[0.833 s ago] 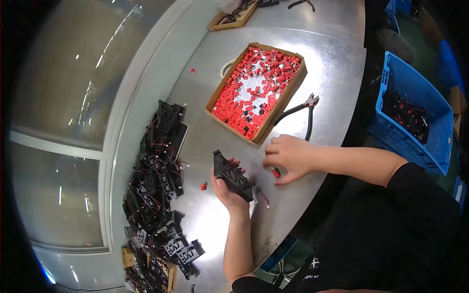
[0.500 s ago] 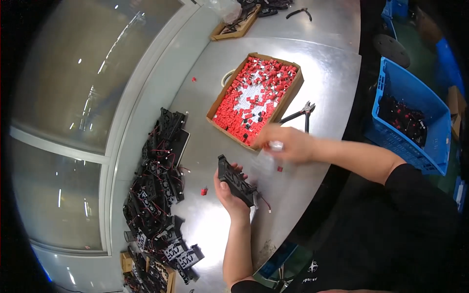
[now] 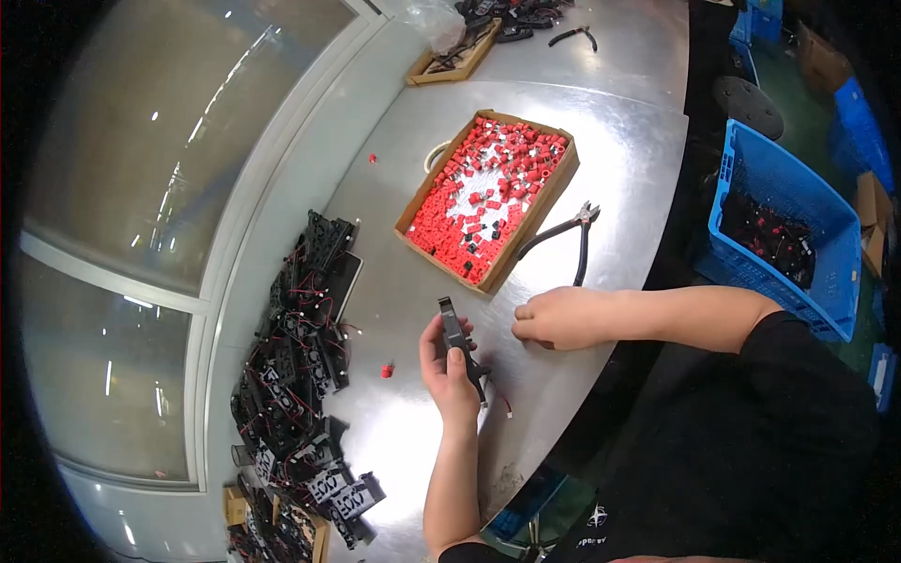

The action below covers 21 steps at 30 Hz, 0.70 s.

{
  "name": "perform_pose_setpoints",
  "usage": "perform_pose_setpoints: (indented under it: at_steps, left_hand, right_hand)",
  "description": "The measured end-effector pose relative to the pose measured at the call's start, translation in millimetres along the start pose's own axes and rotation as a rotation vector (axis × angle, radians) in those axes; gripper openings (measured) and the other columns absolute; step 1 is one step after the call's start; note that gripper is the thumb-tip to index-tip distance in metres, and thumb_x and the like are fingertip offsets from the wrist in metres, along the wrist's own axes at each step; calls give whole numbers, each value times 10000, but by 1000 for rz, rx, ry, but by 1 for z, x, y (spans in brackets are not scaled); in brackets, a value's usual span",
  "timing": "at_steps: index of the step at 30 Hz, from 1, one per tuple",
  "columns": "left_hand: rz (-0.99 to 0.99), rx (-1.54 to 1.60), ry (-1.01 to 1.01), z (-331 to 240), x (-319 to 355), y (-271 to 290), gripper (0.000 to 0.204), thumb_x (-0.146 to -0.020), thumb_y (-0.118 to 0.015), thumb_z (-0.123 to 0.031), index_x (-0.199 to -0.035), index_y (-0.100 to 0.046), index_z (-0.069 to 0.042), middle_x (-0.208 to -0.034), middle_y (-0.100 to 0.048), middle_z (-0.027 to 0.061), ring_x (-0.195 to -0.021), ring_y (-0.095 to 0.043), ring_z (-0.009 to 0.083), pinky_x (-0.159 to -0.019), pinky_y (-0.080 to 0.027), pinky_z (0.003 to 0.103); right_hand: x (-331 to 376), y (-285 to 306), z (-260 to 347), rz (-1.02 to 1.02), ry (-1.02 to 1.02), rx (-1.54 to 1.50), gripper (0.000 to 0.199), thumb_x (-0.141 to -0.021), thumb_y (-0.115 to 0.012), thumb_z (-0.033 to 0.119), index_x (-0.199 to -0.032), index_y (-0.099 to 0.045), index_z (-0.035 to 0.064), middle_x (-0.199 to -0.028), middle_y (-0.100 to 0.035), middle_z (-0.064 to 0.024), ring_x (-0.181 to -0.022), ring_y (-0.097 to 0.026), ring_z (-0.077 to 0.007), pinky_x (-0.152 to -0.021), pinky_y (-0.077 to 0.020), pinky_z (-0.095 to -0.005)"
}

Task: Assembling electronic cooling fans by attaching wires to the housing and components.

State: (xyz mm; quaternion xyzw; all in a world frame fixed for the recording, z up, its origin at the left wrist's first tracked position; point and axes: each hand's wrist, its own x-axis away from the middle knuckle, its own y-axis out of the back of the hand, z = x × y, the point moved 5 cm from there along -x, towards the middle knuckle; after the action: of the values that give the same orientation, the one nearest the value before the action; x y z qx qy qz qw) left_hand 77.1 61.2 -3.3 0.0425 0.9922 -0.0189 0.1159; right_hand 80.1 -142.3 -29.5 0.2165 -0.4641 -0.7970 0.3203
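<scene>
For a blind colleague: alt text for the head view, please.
A left hand holds a black part edge-up above a metal table; the right hand rests fisted beside it. Behind lie a box of red pieces and pliers.

Open brown cardboard box (image 3: 556, 186) of small red pieces mid-table; white-labelled black parts (image 3: 336, 488) at near-left edge

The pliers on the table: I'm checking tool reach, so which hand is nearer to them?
Right. The right hand rests just below the pliers handles; the left hand, holding a black part, is farther left.
</scene>
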Motion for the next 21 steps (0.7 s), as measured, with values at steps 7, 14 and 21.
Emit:
perform_pose_setpoints:
  at_steps: [7,14,21]
  left_hand:
    - [78,-147,-48,2,5,-5,663,-988,-738,-371,-1477,-518,20,-1302,-664,144,-1179,-650,221,-989,-521,352]
    - [146,-276,-30,2,13,-21,695,-815,-878,-169,-1423,-591,5,-1256,-694,128,-1172,-659,225,-1059,-504,360]
    - [225,-316,-80,8,11,-32,663,-844,-842,-180,-1422,-569,-2,-1278,-656,113,-1195,-631,213,-1074,-490,363]
  right_hand:
    - [-40,104,-58,-517,-118,-361,266,-933,-707,206,-1140,-675,41,-1100,-717,-166,-1010,-715,-360,-896,-562,-467]
    - [-94,136,-165,-469,-188,109,338,-962,-653,147,-1282,-714,59,-1176,-717,-209,-1113,-688,-397,-990,-546,-493]
    - [-154,116,-197,-332,-168,274,560,-886,-648,62,-1445,-631,41,-1408,-650,-205,-1317,-612,-376,-1131,-488,-460]
